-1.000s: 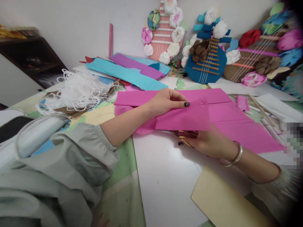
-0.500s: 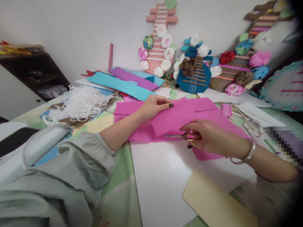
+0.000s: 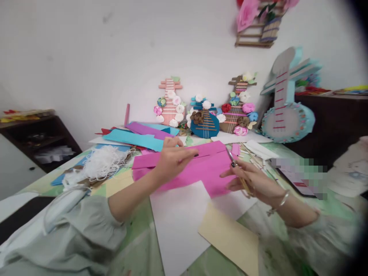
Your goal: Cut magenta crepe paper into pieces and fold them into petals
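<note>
Pink paper [image 3: 201, 168] lies in the middle of the table, partly over a white sheet [image 3: 178, 226]. My left hand [image 3: 174, 157] is over the paper's left part, its fingers bent close together; what they hold, if anything, is hidden. At the right edge of the pink paper, my right hand [image 3: 247, 178] grips gold-handled scissors [image 3: 230, 156], whose blades point up and away from me. A tan card [image 3: 232, 237] rests on the white sheet, nearer to me.
White string [image 3: 106, 161] is heaped at left, with blue and purple paper strips [image 3: 132, 138] behind it. Decorated instrument shapes [image 3: 204, 122] lean against the wall. Thin sticks [image 3: 255, 155] and a tablet-like object [image 3: 299, 178] lie at right.
The view has tilted up and widened. The scissors have left the near edge of the pink paper and now point away from me. My left hand's fingers have bunched up.
</note>
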`<action>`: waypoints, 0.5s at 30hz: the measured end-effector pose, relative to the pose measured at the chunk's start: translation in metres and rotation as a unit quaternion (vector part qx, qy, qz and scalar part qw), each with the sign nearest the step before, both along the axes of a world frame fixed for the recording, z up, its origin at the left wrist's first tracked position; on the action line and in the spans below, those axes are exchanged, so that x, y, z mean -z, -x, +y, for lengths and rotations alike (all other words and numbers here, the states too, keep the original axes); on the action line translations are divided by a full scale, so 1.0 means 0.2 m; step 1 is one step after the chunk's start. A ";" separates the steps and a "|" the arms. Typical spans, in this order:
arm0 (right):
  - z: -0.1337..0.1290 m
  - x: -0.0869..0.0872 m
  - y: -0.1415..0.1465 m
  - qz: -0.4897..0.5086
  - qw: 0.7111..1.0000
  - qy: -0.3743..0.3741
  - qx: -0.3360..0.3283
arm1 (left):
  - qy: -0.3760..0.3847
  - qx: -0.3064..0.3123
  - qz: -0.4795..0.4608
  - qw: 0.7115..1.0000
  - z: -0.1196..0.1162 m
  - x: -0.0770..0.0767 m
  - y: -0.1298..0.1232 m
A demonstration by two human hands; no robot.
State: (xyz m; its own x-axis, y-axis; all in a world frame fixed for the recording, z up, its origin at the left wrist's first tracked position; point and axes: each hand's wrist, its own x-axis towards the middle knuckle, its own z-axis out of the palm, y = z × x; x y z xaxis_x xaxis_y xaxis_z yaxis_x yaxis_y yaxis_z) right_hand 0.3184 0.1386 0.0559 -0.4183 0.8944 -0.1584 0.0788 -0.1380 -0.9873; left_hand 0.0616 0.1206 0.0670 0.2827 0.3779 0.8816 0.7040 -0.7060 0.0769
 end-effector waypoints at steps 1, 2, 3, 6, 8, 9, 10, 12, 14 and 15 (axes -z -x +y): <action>-0.04 0.02 0.03 0.058 0.998 0.036 -0.017 | -0.007 0.009 0.022 1.000 -0.06 -0.01 -0.03; -0.07 0.03 0.05 0.106 0.992 0.062 -0.033 | -0.016 0.014 0.036 0.999 -0.13 -0.01 -0.06; -0.10 0.05 0.08 0.150 0.985 0.076 -0.044 | -0.018 0.024 0.047 0.998 -0.18 0.00 -0.08; -0.16 0.08 0.13 0.239 0.968 0.080 -0.016 | 0.008 0.040 0.052 0.998 -0.33 0.05 -0.11; -0.18 0.08 0.15 0.257 0.964 0.067 -0.004 | 0.045 0.052 0.045 0.997 -0.39 0.09 -0.11; -0.19 0.08 0.16 0.257 0.965 0.054 -0.005 | 0.069 0.064 0.036 0.995 -0.41 0.10 -0.11; -0.19 0.08 0.17 0.255 0.966 0.035 -0.008 | 0.096 0.078 0.021 0.992 -0.43 0.11 -0.10; -0.20 0.09 0.18 0.247 0.969 -0.013 -0.002 | 0.155 0.098 -0.044 0.982 -0.44 0.12 -0.10; -0.21 0.11 0.19 0.229 0.972 -0.056 0.013 | 0.221 0.092 -0.177 0.955 -0.44 0.12 -0.13; -0.22 0.12 0.20 0.217 0.973 -0.074 0.018 | 0.253 0.091 -0.263 0.927 -0.43 0.13 -0.14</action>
State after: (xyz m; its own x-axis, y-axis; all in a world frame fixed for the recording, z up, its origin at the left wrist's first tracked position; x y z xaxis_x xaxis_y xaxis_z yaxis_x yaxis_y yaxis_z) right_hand 0.2786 0.0946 0.0326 -0.3859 0.9090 0.1573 -0.3526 0.0123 -0.9357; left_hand 0.0905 0.0343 0.0408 -0.0367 0.7688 0.6384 0.3484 -0.5889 0.7293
